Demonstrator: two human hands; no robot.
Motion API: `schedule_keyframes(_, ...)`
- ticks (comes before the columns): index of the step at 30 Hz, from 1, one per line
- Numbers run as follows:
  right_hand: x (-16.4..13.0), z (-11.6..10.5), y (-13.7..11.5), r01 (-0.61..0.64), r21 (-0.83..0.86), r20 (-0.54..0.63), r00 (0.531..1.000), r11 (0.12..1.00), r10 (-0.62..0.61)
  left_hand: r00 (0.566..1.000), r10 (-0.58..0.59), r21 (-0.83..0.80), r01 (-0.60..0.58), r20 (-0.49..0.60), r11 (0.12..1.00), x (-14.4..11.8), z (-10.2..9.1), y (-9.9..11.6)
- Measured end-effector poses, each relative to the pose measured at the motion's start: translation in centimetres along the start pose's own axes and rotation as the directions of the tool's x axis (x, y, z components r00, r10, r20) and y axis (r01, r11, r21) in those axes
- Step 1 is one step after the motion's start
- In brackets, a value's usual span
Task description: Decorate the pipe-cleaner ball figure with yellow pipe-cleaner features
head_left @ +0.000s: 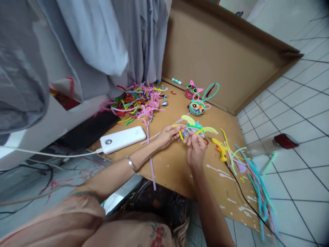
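Note:
My left hand [169,136], with a metal bangle on its wrist, pinches a short yellow pipe cleaner [181,135]. Close beside it, my right hand [196,148] has its fingertips closed on another yellow pipe cleaner length [200,131]; whether the two are one piece I cannot tell. Just behind the fingers lies a round green and lilac pipe-cleaner figure [195,126], partly hidden by the hands. Pale yellow fuzzy pieces [189,120] stick out from it on both sides. Long lilac pipe cleaners [152,171] lie on the board under my left arm.
A tangled pile of colored pipe cleaners [144,101] and a white power bank [123,140] are on the left. Two finished-looking animal heads [197,107] stand behind. At right are a yellow glue gun [220,149] with its cord, loose pipe cleaners [257,187] and a red-lidded bottle [262,146].

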State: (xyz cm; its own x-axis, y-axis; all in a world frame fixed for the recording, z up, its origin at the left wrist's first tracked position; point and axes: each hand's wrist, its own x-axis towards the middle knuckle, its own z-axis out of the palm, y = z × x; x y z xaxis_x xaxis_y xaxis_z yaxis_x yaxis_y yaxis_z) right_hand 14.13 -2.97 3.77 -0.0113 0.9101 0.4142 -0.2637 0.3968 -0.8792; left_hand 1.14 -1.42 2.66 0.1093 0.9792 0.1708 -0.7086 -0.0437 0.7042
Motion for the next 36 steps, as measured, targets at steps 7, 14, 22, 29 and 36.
schedule_keyframes(7,0.0,0.2,2.0,-0.060,-0.139,0.169,0.982,0.988,0.083,0.996,0.082,0.208,-0.073,-0.034,0.975,0.0,-0.5,-0.1)
schedule_keyframes(14,-0.3,-1.1,2.5,-0.105,-0.186,0.120,0.984,0.977,0.129,0.993,0.093,0.466,-0.119,0.079,0.877,-0.9,0.0,1.4)
schedule_keyframes(22,-0.5,-1.0,1.4,0.063,-0.384,0.095,0.995,0.921,-0.029,0.975,0.133,0.586,-0.214,0.179,0.782,-1.4,0.5,2.4)
schedule_keyframes(29,-0.5,-0.9,1.2,0.085,-0.407,0.160,0.987,0.910,-0.021,0.973,0.121,0.599,-0.218,0.199,0.770,-1.4,0.2,2.4)
schedule_keyframes(36,-0.9,-0.6,1.2,0.064,-0.434,0.183,0.983,0.899,0.019,0.991,0.009,0.469,-0.073,0.137,0.880,-1.2,-0.2,1.5)
